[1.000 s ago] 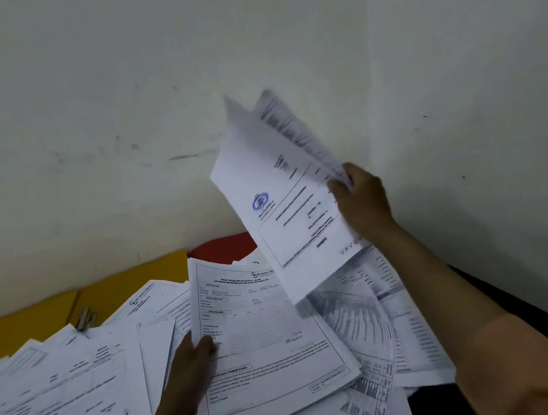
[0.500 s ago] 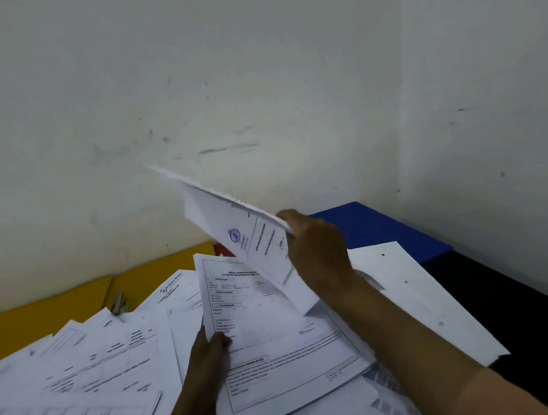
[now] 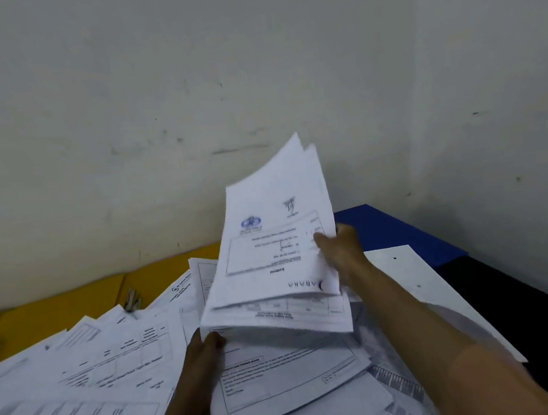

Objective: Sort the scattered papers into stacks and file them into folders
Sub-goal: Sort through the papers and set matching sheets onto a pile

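The right hand (image 3: 338, 251) grips the right edge of a raised sheaf of papers (image 3: 279, 234), thumb on the printed face. The sheaf stands tilted above the stack (image 3: 286, 378) at centre. The left hand (image 3: 204, 353) pinches the stack's left edge. Scattered papers (image 3: 80, 386) cover the worktop's left. Yellow folders (image 3: 54, 310) lie far left, a blue folder (image 3: 396, 230) far right.

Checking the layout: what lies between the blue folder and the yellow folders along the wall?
In the head view, the raised sheaf of papers, gripped by the right hand, covers that stretch.
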